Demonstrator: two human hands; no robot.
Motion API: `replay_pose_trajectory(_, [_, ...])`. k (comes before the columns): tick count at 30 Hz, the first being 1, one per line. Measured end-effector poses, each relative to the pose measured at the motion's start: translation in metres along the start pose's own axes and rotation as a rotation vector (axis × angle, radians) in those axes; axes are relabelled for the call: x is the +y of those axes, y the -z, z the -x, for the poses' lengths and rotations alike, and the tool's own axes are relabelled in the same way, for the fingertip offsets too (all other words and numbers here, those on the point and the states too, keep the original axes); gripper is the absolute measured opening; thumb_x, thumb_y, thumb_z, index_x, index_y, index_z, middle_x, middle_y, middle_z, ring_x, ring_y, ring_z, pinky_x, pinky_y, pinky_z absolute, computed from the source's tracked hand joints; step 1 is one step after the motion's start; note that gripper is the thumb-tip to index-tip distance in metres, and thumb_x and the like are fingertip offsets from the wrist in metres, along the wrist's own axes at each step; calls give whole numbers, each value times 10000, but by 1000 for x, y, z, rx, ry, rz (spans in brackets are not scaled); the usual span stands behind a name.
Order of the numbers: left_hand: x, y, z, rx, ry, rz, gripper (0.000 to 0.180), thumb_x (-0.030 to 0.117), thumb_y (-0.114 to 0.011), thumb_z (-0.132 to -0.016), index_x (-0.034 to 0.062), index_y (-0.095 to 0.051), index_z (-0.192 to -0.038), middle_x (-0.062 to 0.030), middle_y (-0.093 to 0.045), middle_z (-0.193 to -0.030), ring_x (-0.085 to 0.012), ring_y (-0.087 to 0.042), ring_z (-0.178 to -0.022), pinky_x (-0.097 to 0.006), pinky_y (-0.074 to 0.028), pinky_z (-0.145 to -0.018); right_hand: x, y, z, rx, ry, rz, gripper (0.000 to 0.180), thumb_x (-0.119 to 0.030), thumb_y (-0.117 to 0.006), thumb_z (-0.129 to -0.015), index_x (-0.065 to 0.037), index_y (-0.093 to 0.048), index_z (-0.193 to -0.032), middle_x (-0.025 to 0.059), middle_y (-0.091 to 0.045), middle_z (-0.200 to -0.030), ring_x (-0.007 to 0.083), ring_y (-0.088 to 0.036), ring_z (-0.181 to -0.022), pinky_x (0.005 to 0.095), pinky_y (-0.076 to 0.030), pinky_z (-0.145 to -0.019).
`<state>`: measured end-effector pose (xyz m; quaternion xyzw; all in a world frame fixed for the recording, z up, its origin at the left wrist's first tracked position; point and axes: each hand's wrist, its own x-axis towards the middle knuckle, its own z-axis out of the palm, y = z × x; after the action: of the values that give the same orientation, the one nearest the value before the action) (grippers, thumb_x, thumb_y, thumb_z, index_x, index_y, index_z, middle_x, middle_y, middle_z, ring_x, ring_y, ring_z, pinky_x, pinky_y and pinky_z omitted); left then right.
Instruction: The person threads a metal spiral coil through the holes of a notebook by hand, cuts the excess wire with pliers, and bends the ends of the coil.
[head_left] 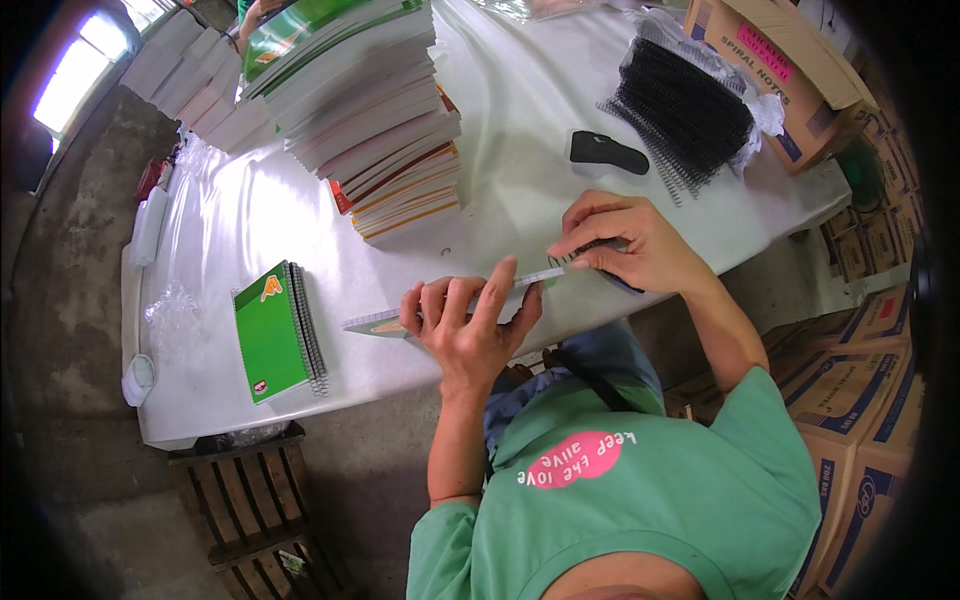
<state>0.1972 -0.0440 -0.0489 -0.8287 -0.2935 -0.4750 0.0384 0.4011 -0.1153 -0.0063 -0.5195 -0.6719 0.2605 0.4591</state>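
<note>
My left hand [462,325] grips an unbound notebook [375,324], a thin block of pages tilted on its edge near the front of the table. At the block's right end, my right hand [645,240] pinches a black spiral binding coil [603,246] between thumb and fingers. The coil's near end is close to the page edge; whether it passes through the holes is too small to tell. Left of my left hand lies a green spiral notebook [270,335] with black coils along its right side. Beyond my right hand lies a black curved object [608,153].
Tall stacks of notebook blocks [370,115] stand at the back left. A heap of black coils [690,110] lies before an open cardboard box [800,95] at the back right. Cartons [835,400] are piled on the right. A slatted wooden piece [250,500] is below the table's left front.
</note>
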Motion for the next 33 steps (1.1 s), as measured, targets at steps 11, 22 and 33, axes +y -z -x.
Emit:
replay_pose_trajectory(11, [-3,-1,-1,-90,20,-9,379,311,-799,-630,214,-699,-983,50,-518,-706,-151,-508,-788,-367,-295,-929,-20,7,-4,-229,-356,114,375,-58,-701,-760,-92,-640,-1129,78,-598,-883,194,-577,-685,298,-448,-633])
replay_pose_trajectory(22, [-4,-3,3,-65,13,-54,388,327,-770,-630,208,-659,-982,20,-497,-786,-171,-510,-860,-457,-212,-1032,-4,0,4,-48,80,228,185,-56,-609,-841,-47,-627,-1025,120,-605,-974,267,-608,-715,333,-489,-648])
replay_pose_trajectory(33, [-12,4,2,-104,-63,114,364,303,-789,-602,188,-673,-926,12,-504,-738,-189,-501,-814,-411,-268,-1011,117,45,-11,102,-233,1207,369,-141,-542,-853,-105,-543,-1221,121,-595,-1132,291,-571,-1037,424,-465,-853])
